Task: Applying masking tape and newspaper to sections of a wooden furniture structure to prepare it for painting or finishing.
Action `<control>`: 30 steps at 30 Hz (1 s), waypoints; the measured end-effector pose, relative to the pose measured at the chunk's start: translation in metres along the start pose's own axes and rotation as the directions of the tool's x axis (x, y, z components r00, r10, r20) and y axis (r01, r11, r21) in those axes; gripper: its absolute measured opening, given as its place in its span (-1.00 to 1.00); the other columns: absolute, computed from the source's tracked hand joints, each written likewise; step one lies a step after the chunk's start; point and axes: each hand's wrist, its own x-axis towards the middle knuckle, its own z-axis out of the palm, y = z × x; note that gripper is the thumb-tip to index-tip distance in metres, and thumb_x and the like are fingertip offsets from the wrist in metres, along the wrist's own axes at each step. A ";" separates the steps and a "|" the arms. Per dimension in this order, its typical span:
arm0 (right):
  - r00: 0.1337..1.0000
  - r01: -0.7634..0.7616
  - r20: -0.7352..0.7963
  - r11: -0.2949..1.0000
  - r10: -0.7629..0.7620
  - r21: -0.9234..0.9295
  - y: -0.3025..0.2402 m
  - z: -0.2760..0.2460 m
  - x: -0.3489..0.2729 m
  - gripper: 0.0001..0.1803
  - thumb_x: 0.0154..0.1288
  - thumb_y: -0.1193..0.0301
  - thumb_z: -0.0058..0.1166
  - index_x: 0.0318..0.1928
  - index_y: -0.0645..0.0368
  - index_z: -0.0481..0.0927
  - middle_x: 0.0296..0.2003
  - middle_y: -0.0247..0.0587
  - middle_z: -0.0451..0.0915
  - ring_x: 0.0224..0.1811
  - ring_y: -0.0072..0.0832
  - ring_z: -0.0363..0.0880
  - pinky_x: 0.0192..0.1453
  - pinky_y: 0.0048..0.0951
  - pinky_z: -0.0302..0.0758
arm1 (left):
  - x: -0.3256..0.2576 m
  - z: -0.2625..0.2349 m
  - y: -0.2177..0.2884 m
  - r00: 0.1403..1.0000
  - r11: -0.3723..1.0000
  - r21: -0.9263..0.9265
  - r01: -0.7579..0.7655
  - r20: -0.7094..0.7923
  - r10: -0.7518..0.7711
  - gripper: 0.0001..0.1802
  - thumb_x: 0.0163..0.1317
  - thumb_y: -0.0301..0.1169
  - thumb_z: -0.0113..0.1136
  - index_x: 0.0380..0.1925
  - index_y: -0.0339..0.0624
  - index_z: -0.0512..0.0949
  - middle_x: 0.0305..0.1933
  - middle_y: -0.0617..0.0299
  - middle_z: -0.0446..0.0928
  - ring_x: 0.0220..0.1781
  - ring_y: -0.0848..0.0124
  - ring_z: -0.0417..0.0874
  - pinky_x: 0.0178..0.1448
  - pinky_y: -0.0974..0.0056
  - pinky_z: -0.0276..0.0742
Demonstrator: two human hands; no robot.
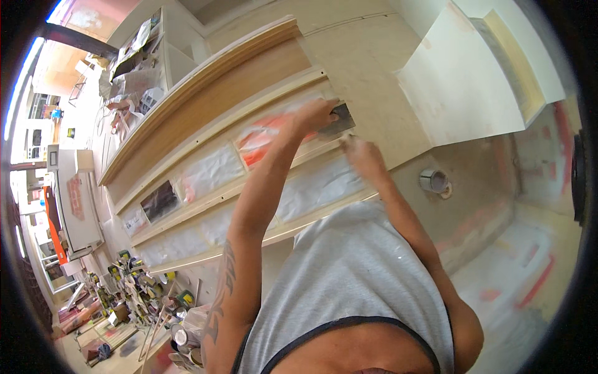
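Observation:
A long wooden panel (230,81) with raised beige strips lies slanted before me. Between its strips are sections covered with clear and white film (215,168), one with orange-red sheeting (265,140). My left hand (316,117) is at the far right end, its fingers curled in at the upper edge of a dark grey rectangle (339,121); whatever they pinch is too small to make out. Just below and right of that rectangle, my right hand (366,157) is smeared by motion, so its fingers and anything in them are unclear.
A roll of tape or small can (434,181) sits to the right, below a white angled panel (464,81). Many cans and bottles (134,280) crowd the lower left. Plastic and cloth scraps (134,87) lie on a surface at the upper left. A white cabinet (78,202) stands farther left.

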 end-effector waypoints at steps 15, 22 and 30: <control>0.917 0.400 -0.118 0.877 -0.382 0.267 0.032 -0.069 -0.059 -0.75 0.34 0.31 0.20 -0.30 0.28 0.56 -0.32 0.14 0.56 -0.19 0.07 0.55 0.03 -0.04 0.49 | -0.153 -0.009 -0.111 0.918 0.905 -0.284 0.316 -0.150 -0.368 -0.41 0.15 -0.20 0.49 0.11 -0.27 0.56 -0.01 -0.10 0.66 0.02 0.10 0.64 0.16 0.05 0.54; 0.953 0.298 -0.060 0.874 -0.298 0.383 0.025 -0.075 -0.052 -0.80 0.35 0.40 0.16 -0.31 0.31 0.51 -0.34 0.10 0.53 -0.19 0.05 0.53 0.07 -0.08 0.46 | -0.166 0.004 -0.041 0.743 0.869 0.188 0.458 -0.618 -0.258 -0.25 0.10 -0.34 0.46 0.34 -0.14 0.43 0.29 0.03 0.49 0.28 -0.07 0.51 0.42 -0.09 0.37; 0.898 0.424 -0.086 0.797 -0.432 0.430 -0.005 -0.054 -0.025 -0.83 0.34 0.46 0.22 -0.30 0.34 0.56 -0.42 0.05 0.49 -0.23 0.00 0.54 0.27 -0.09 0.47 | -0.086 0.037 0.056 0.925 0.441 -0.896 -0.055 -0.211 -0.315 -0.56 0.48 -0.18 0.28 0.20 -0.23 0.54 0.13 0.22 0.58 0.16 0.42 0.60 0.22 0.19 0.61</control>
